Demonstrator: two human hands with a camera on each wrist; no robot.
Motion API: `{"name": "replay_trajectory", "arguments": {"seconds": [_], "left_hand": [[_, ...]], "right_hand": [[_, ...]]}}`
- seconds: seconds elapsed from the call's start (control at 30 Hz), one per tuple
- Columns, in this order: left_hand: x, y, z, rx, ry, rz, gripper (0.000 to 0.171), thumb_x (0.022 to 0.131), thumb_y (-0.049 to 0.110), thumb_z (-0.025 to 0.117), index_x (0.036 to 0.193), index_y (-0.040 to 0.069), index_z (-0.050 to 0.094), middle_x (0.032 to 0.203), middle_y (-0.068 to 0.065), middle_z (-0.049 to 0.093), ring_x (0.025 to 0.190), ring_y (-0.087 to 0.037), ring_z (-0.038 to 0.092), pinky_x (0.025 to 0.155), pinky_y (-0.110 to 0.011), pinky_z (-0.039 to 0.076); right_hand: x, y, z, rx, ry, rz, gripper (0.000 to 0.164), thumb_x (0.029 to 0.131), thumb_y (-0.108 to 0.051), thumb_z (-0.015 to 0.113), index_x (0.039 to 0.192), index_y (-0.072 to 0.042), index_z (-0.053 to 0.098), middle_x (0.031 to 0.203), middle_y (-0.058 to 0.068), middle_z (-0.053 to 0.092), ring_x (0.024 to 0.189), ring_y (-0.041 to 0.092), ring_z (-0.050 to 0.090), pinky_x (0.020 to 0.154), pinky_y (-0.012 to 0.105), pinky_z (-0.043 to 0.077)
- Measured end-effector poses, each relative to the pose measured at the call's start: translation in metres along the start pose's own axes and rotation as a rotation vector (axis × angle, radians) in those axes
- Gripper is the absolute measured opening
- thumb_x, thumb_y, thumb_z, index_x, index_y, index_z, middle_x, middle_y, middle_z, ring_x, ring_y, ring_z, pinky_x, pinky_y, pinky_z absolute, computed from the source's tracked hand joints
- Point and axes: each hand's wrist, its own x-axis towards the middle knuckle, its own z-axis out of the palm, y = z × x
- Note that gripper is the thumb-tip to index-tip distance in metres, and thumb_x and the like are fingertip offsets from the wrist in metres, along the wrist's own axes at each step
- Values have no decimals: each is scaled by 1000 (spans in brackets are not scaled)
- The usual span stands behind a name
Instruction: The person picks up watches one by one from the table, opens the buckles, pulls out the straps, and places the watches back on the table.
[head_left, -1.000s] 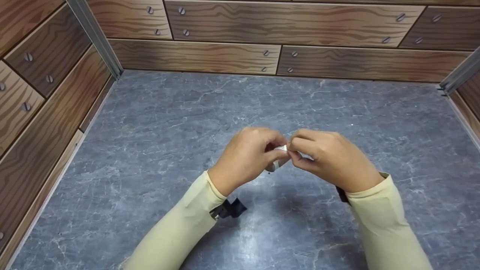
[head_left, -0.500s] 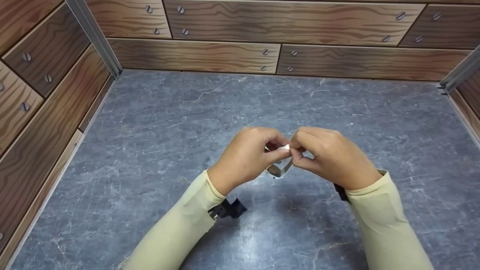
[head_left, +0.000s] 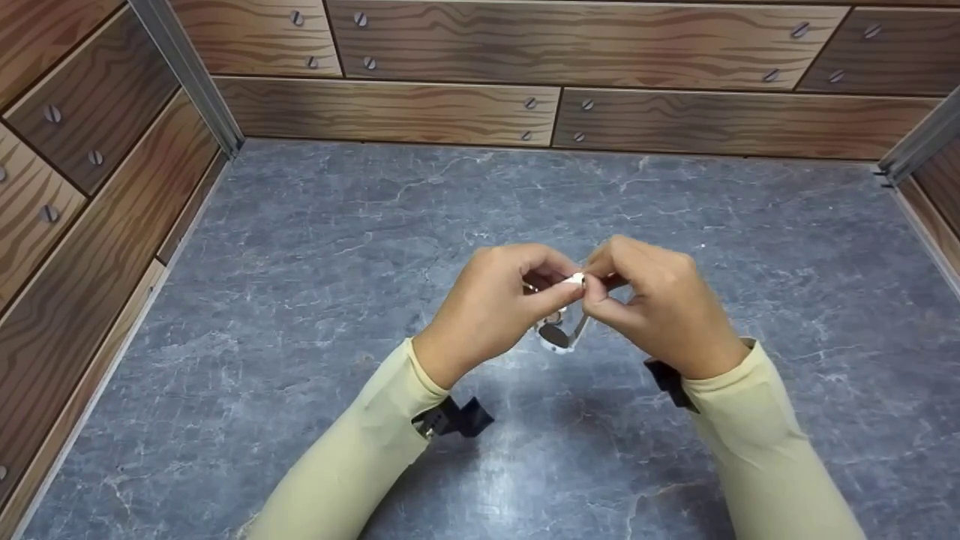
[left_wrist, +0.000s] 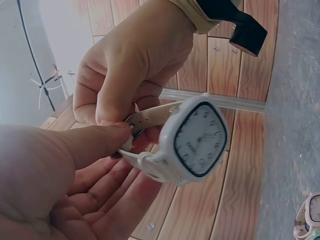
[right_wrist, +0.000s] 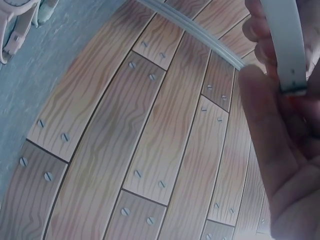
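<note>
A white wristwatch [left_wrist: 200, 140] with a squarish numbered dial hangs from the hands, its strap looped at the buckle. My left hand [head_left: 491, 307] pinches the strap between thumb and fingers. From the other side, my right hand [head_left: 660, 304] pinches the strap at the buckle, fingertips meeting those of the left. In the head view the dark round back of the watch [head_left: 554, 336] shows below the fingers, held above the table. The right wrist view has the pale strap [right_wrist: 285, 45] running down into the right hand [right_wrist: 275, 145]. Fingers hide part of the buckle.
The grey marbled table [head_left: 337, 247] is bounded by wood-print walls [head_left: 450, 112]. A pinkish watch [left_wrist: 311, 215] lies at the lower right edge of the left wrist view. Beside it is a bit of a greenish one [right_wrist: 46, 11], seen in the right wrist view.
Both hands have risen slightly, and the right hand's wrist has turned a little. The watch case has swung into fuller view below the fingers.
</note>
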Motion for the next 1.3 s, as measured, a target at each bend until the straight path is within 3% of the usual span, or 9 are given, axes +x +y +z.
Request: {"name": "replay_trajectory", "arguments": {"seconds": [0.13, 0.2, 0.4, 0.5, 0.6, 0.8, 1.03, 1.3], "left_hand": [[0, 1, 0, -16, 12, -5, 10, 97, 18, 75, 102, 10, 78, 89, 7, 75, 77, -2, 69, 75, -20, 58], [0, 1, -1, -12, 9, -9, 10, 97, 18, 74, 102, 10, 78, 89, 7, 75, 77, -2, 69, 75, -19, 58], [-1, 1, -3, -35, -64, -40, 9, 96, 15, 75, 102, 9, 77, 87, 2, 74, 70, -10, 72, 63, -23, 60], [-2, 2, -3, 25, -90, -27, 10, 96, 17, 75, 104, 12, 78, 86, 5, 73, 65, -13, 71, 60, -22, 58], [-3, 2, -2, 45, -108, -34, 11, 96, 17, 75, 105, 12, 78, 86, 7, 74, 63, -10, 71, 60, -21, 58], [-2, 1, -1, 29, -157, -73, 11, 99, 19, 72, 105, 11, 76, 83, 6, 73, 62, -8, 72, 59, -22, 59], [-1, -5, -3, 111, -170, -42, 8, 99, 22, 72, 100, 15, 73, 84, 10, 72, 73, -3, 69, 68, -22, 55], [-2, -4, -3, 16, -156, -103, 3, 95, 16, 68, 98, 14, 69, 84, 8, 69, 75, -8, 67, 67, -26, 53]], "right_hand": [[1, -1, 4, 27, 64, 17, 16, 80, 12, 58, 82, -3, 63, 79, 3, 70, 70, 14, 68, 75, 10, 53], [1, -1, 3, 30, 51, 6, 15, 80, 12, 58, 83, -3, 63, 80, 4, 70, 72, 15, 69, 76, 10, 54], [2, 3, -13, -5, -155, -97, 16, 90, 8, 70, 98, -4, 68, 91, 3, 72, 82, 14, 71, 79, 17, 57], [1, 1, -20, -46, -244, -116, 23, 89, 7, 76, 105, -7, 69, 96, 0, 72, 84, 11, 71, 77, 18, 56], [1, -1, -21, -90, -274, -116, 28, 84, 11, 77, 103, -8, 69, 95, -2, 71, 79, 8, 67, 69, 17, 53], [-1, -1, -18, -112, -267, -130, 29, 80, 15, 73, 95, -9, 65, 87, -3, 66, 70, 4, 55, 60, 16, 46], [-2, 0, -15, -122, -280, -146, 29, 80, 14, 73, 93, -10, 64, 85, -4, 63, 69, 5, 52, 60, 17, 45], [-1, 1, -8, -126, -234, -189, 28, 76, 15, 69, 90, -8, 62, 82, -2, 61, 69, 7, 52, 59, 20, 46]]}}
